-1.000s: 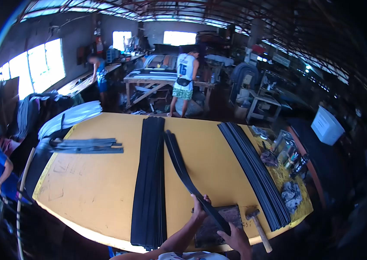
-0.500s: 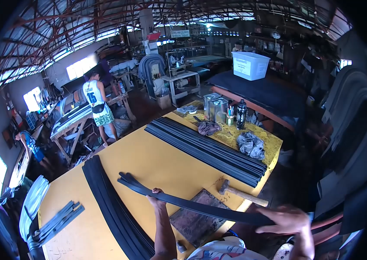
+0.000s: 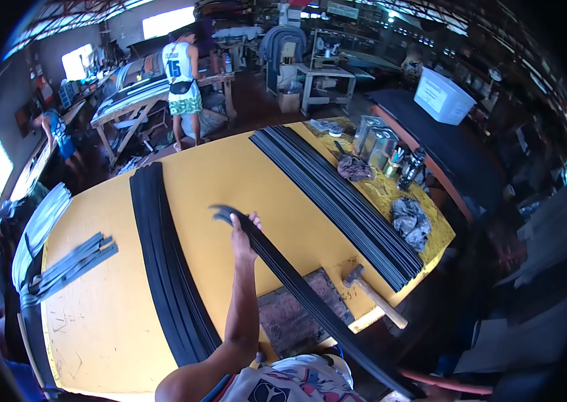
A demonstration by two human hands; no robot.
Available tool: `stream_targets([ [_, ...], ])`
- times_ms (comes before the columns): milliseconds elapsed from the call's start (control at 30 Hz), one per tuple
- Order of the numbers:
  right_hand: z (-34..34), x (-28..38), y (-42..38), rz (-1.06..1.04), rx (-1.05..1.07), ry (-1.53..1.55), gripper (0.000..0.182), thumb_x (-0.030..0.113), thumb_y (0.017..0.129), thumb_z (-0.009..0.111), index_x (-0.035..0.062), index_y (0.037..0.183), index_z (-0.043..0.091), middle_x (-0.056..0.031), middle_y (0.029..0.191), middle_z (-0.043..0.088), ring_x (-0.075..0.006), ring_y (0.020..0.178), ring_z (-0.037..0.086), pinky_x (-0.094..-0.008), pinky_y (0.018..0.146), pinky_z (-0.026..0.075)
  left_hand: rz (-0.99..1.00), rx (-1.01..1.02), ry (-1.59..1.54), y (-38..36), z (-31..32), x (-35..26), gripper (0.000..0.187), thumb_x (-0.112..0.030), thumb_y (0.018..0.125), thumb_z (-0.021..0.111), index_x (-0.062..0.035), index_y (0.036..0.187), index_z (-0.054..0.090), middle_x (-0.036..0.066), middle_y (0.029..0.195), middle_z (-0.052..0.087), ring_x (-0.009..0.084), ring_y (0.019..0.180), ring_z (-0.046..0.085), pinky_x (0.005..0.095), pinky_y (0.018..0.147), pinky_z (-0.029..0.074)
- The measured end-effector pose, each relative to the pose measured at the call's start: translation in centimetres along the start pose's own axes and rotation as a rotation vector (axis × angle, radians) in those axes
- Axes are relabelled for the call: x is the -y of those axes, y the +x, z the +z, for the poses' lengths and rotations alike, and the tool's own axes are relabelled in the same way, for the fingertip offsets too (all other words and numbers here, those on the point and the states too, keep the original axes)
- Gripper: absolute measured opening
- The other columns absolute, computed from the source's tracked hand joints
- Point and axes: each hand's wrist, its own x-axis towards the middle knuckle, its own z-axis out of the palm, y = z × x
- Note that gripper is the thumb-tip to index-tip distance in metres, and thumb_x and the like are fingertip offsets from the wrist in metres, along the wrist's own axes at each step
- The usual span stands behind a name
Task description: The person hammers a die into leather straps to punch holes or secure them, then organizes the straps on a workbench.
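Observation:
My left hand [image 3: 244, 236] is wrapped round a bundle of long black strips [image 3: 300, 288], close to its far end. The far tips of the strips fan slightly apart beyond my fingers. From there the bundle runs down to the right, over a dark flat slab [image 3: 307, 311] and past the table's near edge. My right hand is out of the picture. A hammer [image 3: 372, 295] with a wooden handle lies to the right of the slab.
On the yellow table [image 3: 196, 154] lie two rows of black strips, one left [image 3: 166, 261] and one right [image 3: 337, 201]. Grey strips [image 3: 72, 268] sit at the left edge. Tins [image 3: 380, 147], a bottle [image 3: 412, 167] and crumpled plastic [image 3: 410, 224] stand right. A person [image 3: 183, 74] works beyond.
My left hand has moved forward, swinging the strips to a steeper slant. My right hand, earlier open over their near end, has left the view. The camera has tilted down and turned.

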Motion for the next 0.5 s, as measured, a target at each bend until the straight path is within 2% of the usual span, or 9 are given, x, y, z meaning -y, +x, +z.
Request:
stream_targets([
  [100,3.3,-2.0,5.8,0.006,0.066,0.061,0.057,0.042,0.080,0.077,0.0047,0.121,0.061,-0.0218,0.097,0.065,-0.0257,0.084,0.065,-0.0393,0.073,0.052,0.061,0.045,0.227,0.5,2.9,-1.3,0.056,-0.055,0.093,0.057,0.0002,0.105,0.055,0.013,0.089,0.064,0.0181,0.071,0.064,0.0286,0.063,0.055],
  [167,5.7,-2.8,10.1,-0.005,0.087,0.093,0.058,0.041,0.080,0.078,0.0049,0.123,0.061,-0.0227,0.100,0.065,-0.0253,0.088,0.064,-0.0404,0.076,0.052,0.098,0.065,0.346,1.7,4.6,-2.4,0.060,-0.056,0.091,0.059,0.0016,0.106,0.056,0.015,0.092,0.065,0.0188,0.075,0.066,0.0285,0.065,0.056],
  [200,6.5,-3.6,12.3,-0.018,0.098,0.091,0.059,0.040,0.080,0.078,0.0049,0.123,0.060,-0.0231,0.102,0.064,-0.0251,0.090,0.064,-0.0410,0.077,0.053,0.097,0.089,0.373,2.9,5.3,-3.0,0.056,-0.055,0.094,0.055,0.0005,0.104,0.056,0.011,0.091,0.063,0.0165,0.073,0.062,0.0279,0.065,0.053],
  [300,9.9,-5.8,18.1,-0.062,0.099,0.046,0.060,0.038,0.079,0.079,0.0052,0.125,0.060,-0.0244,0.107,0.063,-0.0245,0.096,0.064,-0.0426,0.082,0.053,0.117,0.102,0.365,6.0,7.6,-5.0,0.055,-0.055,0.094,0.055,-0.0002,0.102,0.056,0.012,0.093,0.064,0.0168,0.075,0.063,0.0284,0.066,0.054],
  [367,11.1,-6.1,20.4,-0.142,0.103,0.078,0.061,0.037,0.079,0.079,0.0053,0.127,0.060,-0.0252,0.110,0.063,-0.0241,0.100,0.063,-0.0437,0.085,0.053,0.087,0.080,0.388,10.3,6.8,-5.8,0.060,-0.057,0.093,0.053,0.0014,0.108,0.057,0.011,0.095,0.064,0.0147,0.076,0.063,0.0257,0.067,0.053],
  [433,6.4,6.2,15.6,-0.379,0.212,0.461,0.020,0.005,0.083,0.071,-0.0014,0.101,0.063,-0.0122,0.083,0.070,-0.0149,0.071,0.066,-0.0301,0.071,0.053,0.014,0.095,0.586,16.9,0.4,-6.5,0.072,-0.061,0.092,0.054,0.0083,0.114,0.056,0.023,0.107,0.066,0.0279,0.091,0.069,0.0340,0.078,0.055],
  [467,7.1,6.5,17.2,-0.407,0.200,0.540,0.018,0.005,0.083,0.071,-0.0017,0.098,0.063,-0.0106,0.081,0.069,-0.0136,0.071,0.065,-0.0292,0.069,0.052,0.005,0.079,0.593,16.9,-1.8,-6.1,0.072,-0.061,0.092,0.054,0.0083,0.114,0.056,0.023,0.107,0.066,0.0279,0.091,0.069,0.0340,0.078,0.055],
  [500,8.1,6.3,20.0,-0.434,0.184,0.616,0.016,0.005,0.083,0.072,-0.0019,0.095,0.063,-0.0090,0.078,0.067,-0.0122,0.071,0.064,-0.0284,0.068,0.052,0.129,-0.222,1.149,16.5,-3.5,-5.8,0.076,-0.062,0.092,0.052,0.0101,0.116,0.055,0.026,0.109,0.065,0.0330,0.098,0.066,0.0381,0.083,0.053],
])
